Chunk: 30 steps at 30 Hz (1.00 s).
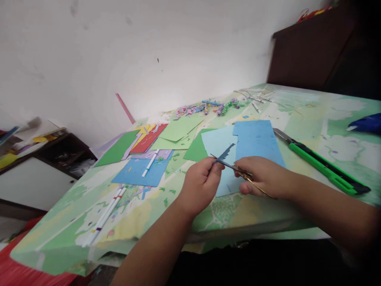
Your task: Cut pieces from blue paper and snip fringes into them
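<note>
My left hand pinches a small dark blue strip with a jagged, fringed edge. My right hand is closed around the gold handles of a pair of scissors. The scissor blades point left and reach the strip close to my left fingertips; whether they touch it I cannot tell. Beneath and behind my hands lie a light blue sheet and a blue sheet. A green utility knife with its blade showing rests to the right of my right hand.
Coloured sheets, including a red one and a green one, lie at the left. White markers are near the left edge. Curled paper pieces and scraps line the back by the wall. A blue object sits far right.
</note>
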Tool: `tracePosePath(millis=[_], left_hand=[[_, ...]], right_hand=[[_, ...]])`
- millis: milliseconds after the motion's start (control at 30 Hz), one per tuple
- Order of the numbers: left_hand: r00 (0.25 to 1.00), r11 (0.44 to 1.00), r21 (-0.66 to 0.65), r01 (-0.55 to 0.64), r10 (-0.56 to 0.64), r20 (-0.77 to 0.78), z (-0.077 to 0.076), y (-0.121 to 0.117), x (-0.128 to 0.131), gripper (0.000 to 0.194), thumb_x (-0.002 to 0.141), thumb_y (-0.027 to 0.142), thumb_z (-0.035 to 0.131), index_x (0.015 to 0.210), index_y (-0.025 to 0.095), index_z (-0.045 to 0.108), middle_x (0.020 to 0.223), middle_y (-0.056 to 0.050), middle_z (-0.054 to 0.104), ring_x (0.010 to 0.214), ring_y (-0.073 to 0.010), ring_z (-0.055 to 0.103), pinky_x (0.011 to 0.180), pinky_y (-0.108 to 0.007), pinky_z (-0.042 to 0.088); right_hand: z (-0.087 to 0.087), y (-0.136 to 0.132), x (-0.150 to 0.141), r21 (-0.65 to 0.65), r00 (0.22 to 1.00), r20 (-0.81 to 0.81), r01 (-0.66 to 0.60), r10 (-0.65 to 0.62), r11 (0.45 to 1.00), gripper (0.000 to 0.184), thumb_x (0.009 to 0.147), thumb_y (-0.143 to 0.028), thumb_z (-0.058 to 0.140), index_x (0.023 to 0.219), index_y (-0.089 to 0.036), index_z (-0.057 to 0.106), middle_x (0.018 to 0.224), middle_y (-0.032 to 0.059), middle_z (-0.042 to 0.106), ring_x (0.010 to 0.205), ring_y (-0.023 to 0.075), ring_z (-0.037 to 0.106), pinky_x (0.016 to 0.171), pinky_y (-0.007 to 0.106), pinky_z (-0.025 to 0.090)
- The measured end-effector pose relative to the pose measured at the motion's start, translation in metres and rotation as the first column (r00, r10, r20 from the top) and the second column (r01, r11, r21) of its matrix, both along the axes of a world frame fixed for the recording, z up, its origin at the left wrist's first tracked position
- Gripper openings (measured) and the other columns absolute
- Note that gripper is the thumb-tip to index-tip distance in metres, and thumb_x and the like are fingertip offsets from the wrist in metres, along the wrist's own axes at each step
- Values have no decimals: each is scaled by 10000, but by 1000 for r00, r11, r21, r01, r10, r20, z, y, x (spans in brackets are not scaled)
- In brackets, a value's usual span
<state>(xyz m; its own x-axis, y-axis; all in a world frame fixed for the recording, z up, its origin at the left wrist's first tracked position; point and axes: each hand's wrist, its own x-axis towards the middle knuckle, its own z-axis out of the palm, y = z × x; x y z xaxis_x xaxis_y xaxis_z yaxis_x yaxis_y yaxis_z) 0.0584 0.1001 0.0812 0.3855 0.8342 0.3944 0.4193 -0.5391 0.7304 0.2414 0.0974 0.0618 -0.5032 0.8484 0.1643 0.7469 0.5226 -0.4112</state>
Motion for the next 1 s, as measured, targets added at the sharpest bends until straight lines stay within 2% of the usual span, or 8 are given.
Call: tracePosePath(millis=[267, 600, 1000], left_hand=[[1000, 1000, -5, 8, -8, -11, -2, 0, 0, 190, 806, 279, 384, 694, 170, 494, 513, 38, 449, 473, -74, 394, 481, -205, 328], [999, 1000, -9, 28, -28, -16, 0, -3, -1, 182, 801, 258, 387, 697, 173, 509, 507, 34, 459, 485, -83, 422, 481, -207, 333], [996, 994, -62, 86, -83, 38, -3, 2, -3, 191, 802, 264, 394, 715, 166, 533, 550, 20, 511, 522, -86, 461, 486, -207, 351]], right_hand=[[-1, 1, 0, 0, 999, 28, 23, -23, 1000, 505, 696, -668, 326, 653, -182, 457, 614, 40, 510, 551, 151, 425, 501, 260, 276], [-4, 1, -1, 88, 998, 57, 15, -21, 996, 611, 669, -753, 205, 621, -188, 432, 583, 33, 470, 533, 145, 395, 488, 249, 254], [-5, 1, -1, 173, 993, 98, 41, -59, 984, 609, 694, -731, 191, 598, -186, 444, 534, 17, 431, 508, 137, 371, 479, 241, 236]])
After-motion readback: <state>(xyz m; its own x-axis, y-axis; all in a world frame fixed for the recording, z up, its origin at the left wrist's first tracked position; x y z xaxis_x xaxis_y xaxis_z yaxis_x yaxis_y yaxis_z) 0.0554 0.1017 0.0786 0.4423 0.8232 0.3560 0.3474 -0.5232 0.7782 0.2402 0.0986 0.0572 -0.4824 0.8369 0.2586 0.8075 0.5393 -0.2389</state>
